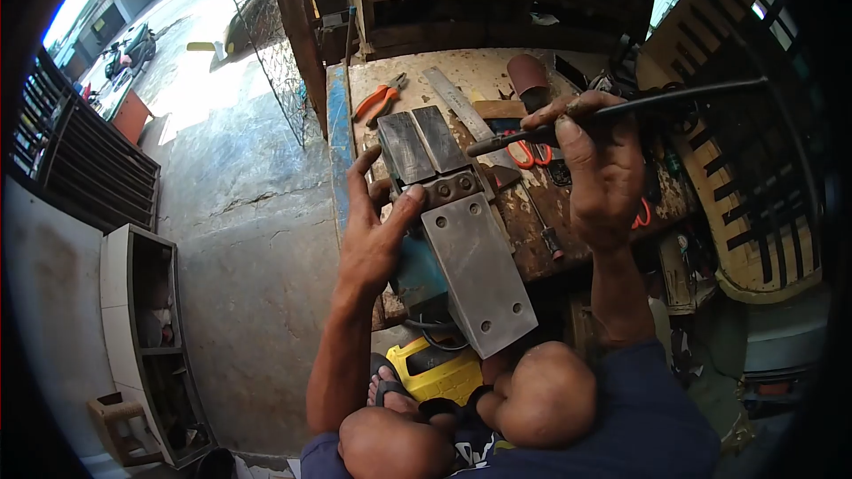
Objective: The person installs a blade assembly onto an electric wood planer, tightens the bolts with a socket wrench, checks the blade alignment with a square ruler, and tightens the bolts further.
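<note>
An electric hand planer (479,257) lies upside down, its grey metal sole with screw holes facing up. Its cutter block (448,188) with bolts sits between that sole and the dark, grooved front plate (408,144). My left hand (377,235) grips the planer's side, thumb on the cutter block and fingers along the left edge. In my right hand (599,160), raised above the bench, is a long, thin black rod (657,102) pinched between thumb and fingers. The rod's blunt tip points left, near the planer's front plate. Whether it is stiff or a cable I cannot tell.
On the worn wooden bench (399,71) lie orange-handled pliers (380,99), a steel ruler (457,102), red-handled scissors (530,155) and a screwdriver (552,244). A rolled brown sheet (529,80) stands behind. Below is a yellow case (435,372); a slatted wooden panel (754,253) stands right.
</note>
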### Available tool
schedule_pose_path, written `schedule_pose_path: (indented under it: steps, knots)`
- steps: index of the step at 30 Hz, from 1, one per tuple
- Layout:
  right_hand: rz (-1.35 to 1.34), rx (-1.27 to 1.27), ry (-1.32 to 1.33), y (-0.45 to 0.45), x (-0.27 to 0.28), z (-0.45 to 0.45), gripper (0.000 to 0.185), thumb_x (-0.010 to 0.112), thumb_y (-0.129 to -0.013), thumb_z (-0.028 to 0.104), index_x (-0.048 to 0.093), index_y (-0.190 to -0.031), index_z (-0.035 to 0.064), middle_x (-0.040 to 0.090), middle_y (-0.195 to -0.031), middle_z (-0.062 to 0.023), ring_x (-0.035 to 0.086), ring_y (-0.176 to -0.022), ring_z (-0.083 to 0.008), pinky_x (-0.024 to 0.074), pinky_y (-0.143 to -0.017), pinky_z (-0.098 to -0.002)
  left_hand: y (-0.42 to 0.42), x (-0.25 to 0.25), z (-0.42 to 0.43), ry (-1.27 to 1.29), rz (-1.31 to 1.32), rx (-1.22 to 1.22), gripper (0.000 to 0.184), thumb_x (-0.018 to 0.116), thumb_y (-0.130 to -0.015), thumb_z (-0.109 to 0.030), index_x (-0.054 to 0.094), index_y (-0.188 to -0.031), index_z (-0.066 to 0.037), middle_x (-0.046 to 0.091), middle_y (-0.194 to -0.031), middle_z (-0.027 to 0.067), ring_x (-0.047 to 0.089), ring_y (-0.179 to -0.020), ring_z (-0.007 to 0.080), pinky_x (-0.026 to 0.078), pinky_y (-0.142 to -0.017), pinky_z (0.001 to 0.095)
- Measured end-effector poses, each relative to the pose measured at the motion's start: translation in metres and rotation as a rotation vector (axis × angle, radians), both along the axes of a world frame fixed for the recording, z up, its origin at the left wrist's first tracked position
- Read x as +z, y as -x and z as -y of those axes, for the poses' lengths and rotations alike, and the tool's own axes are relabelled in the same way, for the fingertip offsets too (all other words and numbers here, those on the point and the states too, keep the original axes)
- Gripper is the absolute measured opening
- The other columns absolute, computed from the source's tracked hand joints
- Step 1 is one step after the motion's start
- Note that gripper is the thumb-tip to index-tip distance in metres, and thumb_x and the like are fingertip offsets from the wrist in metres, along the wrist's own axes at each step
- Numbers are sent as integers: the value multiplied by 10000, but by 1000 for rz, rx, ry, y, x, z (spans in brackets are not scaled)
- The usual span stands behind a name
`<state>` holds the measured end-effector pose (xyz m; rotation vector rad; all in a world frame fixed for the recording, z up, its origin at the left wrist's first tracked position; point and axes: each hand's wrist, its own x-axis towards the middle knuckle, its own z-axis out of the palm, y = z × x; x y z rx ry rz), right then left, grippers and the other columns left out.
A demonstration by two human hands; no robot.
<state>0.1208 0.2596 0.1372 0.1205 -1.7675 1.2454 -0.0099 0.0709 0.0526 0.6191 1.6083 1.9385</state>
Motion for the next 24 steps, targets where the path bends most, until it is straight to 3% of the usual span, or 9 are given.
schedule_pose_path:
  steps: [6,8,14,19,21,24]
  knots:
    - [86,-17,14,-15,-8,21,193,509,-1029,-8,510,-1222,-12,678,-1068,-137,684,-1043,-198,545,-965,-350,2,-2,-1,-8,-18,-3,780,707,-962,-277,248,-1581,-156,535,-1322,241,600,-1166,268,494,-989,388]
    - [97,-20,-13,-16,-9,25,188,509,-1029,-8,511,-1217,-21,679,-1060,-133,687,-1037,-197,547,-957,-351,3,-6,-2,-4,-45,-8,830,733,-932,-356,254,-1583,-162,526,-1334,312,537,-1254,342,437,-1053,456]
    - [134,-43,-79,-16,-8,27,191,520,-1026,-13,524,-1218,-13,694,-1051,-129,689,-1035,-189,546,-958,-347,3,-5,-2,-11,-61,-4,813,740,-926,-347,282,-1569,-154,543,-1315,285,541,-1227,335,438,-1041,470]
    - [219,-19,-26,-21,4,26,178,623,-1001,11,567,-1168,-19,719,-1024,-120,694,-1010,-166,547,-942,-322,3,-1,0,12,-66,-13,809,743,-924,-335,287,-1566,-147,562,-1288,263,551,-1204,321,453,-1014,457]
    - [232,-49,-33,-21,6,25,174,650,-988,18,581,-1144,-18,719,-1009,-112,691,-987,-155,546,-921,-308,2,-1,-1,7,-95,-10,773,719,-953,-291,273,-1572,-162,602,-1258,236,608,-1131,260,476,-977,386]
    - [247,-144,-73,-20,3,25,174,693,-967,29,602,-1109,-12,716,-982,-92,681,-942,-132,540,-873,-284,0,5,-1,-26,-73,-41,765,712,-956,-285,275,-1570,-156,614,-1234,230,613,-1115,254,477,-970,386]
